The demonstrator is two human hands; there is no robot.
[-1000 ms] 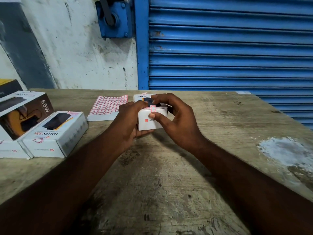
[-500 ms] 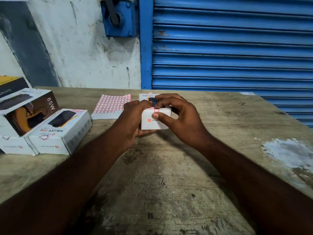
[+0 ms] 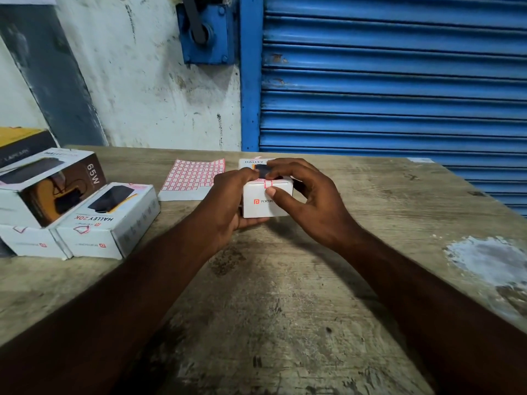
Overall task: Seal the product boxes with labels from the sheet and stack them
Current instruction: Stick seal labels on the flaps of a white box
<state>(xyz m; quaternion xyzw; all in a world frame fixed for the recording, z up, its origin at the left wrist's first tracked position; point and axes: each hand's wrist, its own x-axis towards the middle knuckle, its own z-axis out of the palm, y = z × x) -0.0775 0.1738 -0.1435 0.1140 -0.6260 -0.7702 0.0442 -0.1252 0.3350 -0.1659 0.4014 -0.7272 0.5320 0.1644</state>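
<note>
Pressing label (image 3: 268, 184) onto product box (image 3: 256, 208): right hand (image 3: 310, 206) thumb on it, fingers curled over top, left hand (image 3: 228, 203) grips the side; next, likely carry to stacked boxes (image 3: 51, 189), worktop's (image 3: 285, 295) left edge.

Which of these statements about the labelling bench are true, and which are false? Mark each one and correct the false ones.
1. The left hand and right hand both hold one white box. True.
2. The label sheet lies right of that box. False: it lies to its left, on the table.
3. A red-bordered label sits at the box's top front edge. True.
4. The shutter is green. False: it is blue.
</note>
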